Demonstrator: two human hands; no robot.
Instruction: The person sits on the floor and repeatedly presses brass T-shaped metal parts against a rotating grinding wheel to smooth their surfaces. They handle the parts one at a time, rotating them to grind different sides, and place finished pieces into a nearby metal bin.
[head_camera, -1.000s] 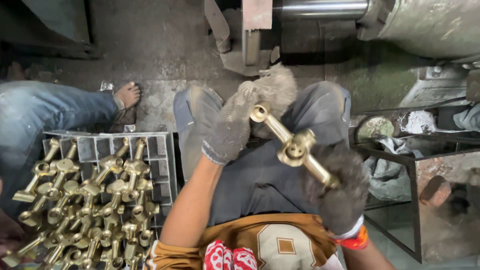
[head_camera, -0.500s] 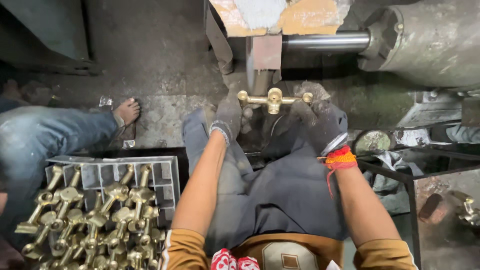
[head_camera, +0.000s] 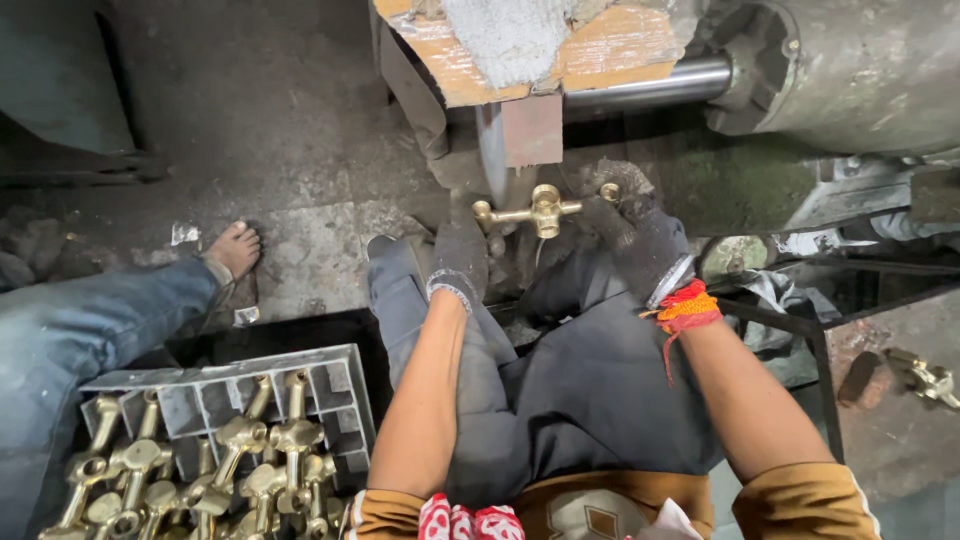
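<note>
while gripped endwise, brass fitting (head_camera: 540, 208) between left hand (head_camera: 462, 258), right hand (head_camera: 640, 225)

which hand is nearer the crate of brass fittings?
Left. The left hand grips the brass fitting just above the crate; the right hand holds the fitting's far end, farther right.

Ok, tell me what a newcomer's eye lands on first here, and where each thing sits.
Top centre, a brass fitting is held between two gloved hands, the left hand and the right hand, right under a thin grinding wheel on a steel shaft. At lower left, a grey crate holds many more brass fittings. Beside it, another person's bare foot rests on the dirty floor.
</note>
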